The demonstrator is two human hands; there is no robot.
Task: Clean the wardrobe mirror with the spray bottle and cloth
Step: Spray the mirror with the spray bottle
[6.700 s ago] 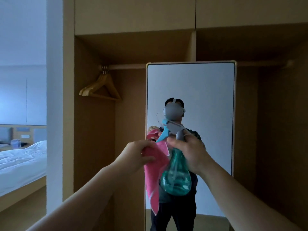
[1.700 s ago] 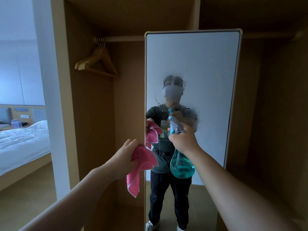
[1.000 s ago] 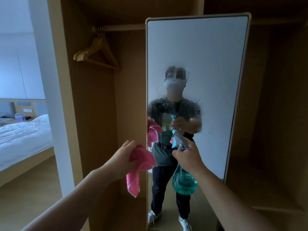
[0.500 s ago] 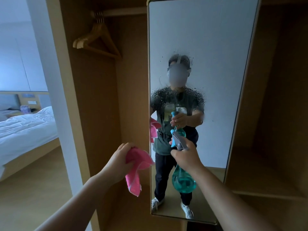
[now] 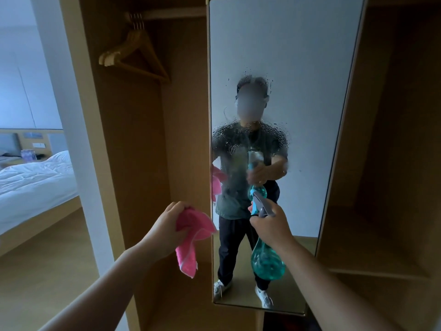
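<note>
The mirror is a tall, narrow pane with rounded corners in a thin pale frame. It stands between two open bays of the wardrobe. Its top edge runs out of view, and its bottom edge hangs above the wardrobe's base. The left bay is deep and open beside the mirror's left edge. The right bay is open too, with a low shelf by the mirror's lower right corner. The wardrobe is smooth, light-brown board.

Fine droplets speckle the glass across its middle, from the left edge to past centre.

The right hand grips the neck of the bottle, which is clear teal and bulb-shaped with a grey-and-blue trigger head. Its nozzle is close to the glass, in front of the mirror's lower half. The left hand clutches the cloth, pink and nappy with a pale hem. It is bunched, with one end hanging just left of the mirror's left edge.

Wooden hangers hang from the rail high in the left bay. A bed with white bedding stands beyond the wardrobe's left panel, on a wood floor.
</note>
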